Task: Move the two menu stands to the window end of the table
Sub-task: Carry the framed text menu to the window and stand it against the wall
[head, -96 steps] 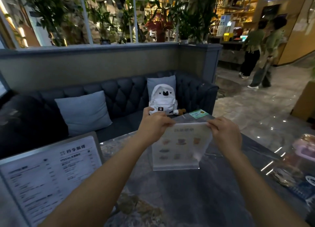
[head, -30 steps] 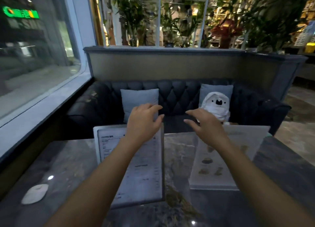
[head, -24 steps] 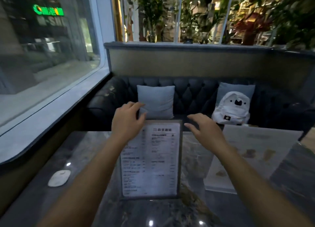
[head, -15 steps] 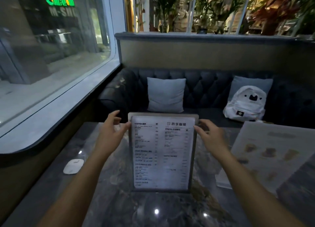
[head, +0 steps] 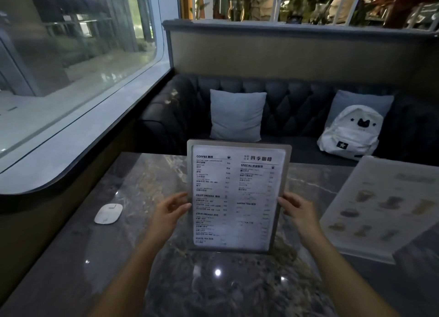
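Observation:
A tall text menu stand (head: 237,195) in a grey frame is upright at the middle of the dark marble table (head: 147,178). My left hand (head: 169,213) grips its left edge and my right hand (head: 298,213) grips its right edge, both at mid height. I cannot tell whether its base touches the tabletop. A second menu stand (head: 384,205), clear acrylic with drink pictures, stands to the right, apart from my hands. The window (head: 71,55) runs along the table's left side.
A small white oval device (head: 108,213) lies on the table near the window side. Behind the table is a dark tufted sofa (head: 292,107) with two grey cushions and a white backpack (head: 350,132). The window sill ledge borders the table's left edge.
My hands left the picture menu stand and moved to the text menu stand. They slid from its top corners down to its side edges, and the view turned toward the window.

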Demonstrator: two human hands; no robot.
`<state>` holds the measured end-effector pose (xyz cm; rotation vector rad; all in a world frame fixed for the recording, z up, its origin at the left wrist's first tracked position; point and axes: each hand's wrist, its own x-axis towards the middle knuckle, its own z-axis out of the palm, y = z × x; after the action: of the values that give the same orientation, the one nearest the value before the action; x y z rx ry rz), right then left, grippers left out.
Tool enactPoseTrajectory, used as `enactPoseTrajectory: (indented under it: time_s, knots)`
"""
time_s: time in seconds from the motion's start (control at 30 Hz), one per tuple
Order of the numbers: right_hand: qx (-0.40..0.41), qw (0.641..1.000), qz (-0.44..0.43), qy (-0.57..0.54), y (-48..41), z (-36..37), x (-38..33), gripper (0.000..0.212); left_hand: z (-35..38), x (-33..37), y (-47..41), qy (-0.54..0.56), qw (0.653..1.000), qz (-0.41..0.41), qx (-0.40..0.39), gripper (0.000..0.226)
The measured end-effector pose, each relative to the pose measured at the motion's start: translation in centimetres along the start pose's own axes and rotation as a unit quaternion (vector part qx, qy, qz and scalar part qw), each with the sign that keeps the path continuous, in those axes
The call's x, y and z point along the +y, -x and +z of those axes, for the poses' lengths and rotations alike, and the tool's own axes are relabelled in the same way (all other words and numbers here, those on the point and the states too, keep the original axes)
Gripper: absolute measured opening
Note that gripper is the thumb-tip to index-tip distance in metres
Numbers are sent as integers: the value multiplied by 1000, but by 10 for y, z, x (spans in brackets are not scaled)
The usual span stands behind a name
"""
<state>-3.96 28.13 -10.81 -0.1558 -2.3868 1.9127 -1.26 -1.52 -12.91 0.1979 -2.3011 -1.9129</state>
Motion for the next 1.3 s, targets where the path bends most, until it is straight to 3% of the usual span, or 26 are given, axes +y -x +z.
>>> enactPoseTrajectory:
  time_s: [0.33, 0.5, 0.63, 0.97, 1.17, 1.3]
  knots:
    - [25, 998, 21, -48, 0, 4, -1, 15, 2, -1, -21, 19, 999, 10, -42, 27]
    - [34, 998, 15, -41, -4, 5, -1, 10, 1, -3, -19, -111, 994, 6, 19, 27]
    - [21, 999, 3, -44, -6, 12, 0, 9, -7, 1, -6, -135, 989, 31, 55, 34]
    - [-122, 992, -27, -2, 4, 92, -19, 11, -97, 8, 55, -169, 973, 23, 154, 28]
    - [-208, 974, -86, 4, 24, 167, -40, 9, -157, 0, 117, -141, 961, -49, 231, 19]
    - [-277, 956, -91, -13, 46, 215, -50, 10, -186, -6, 156, -161, 930, -92, 316, 9]
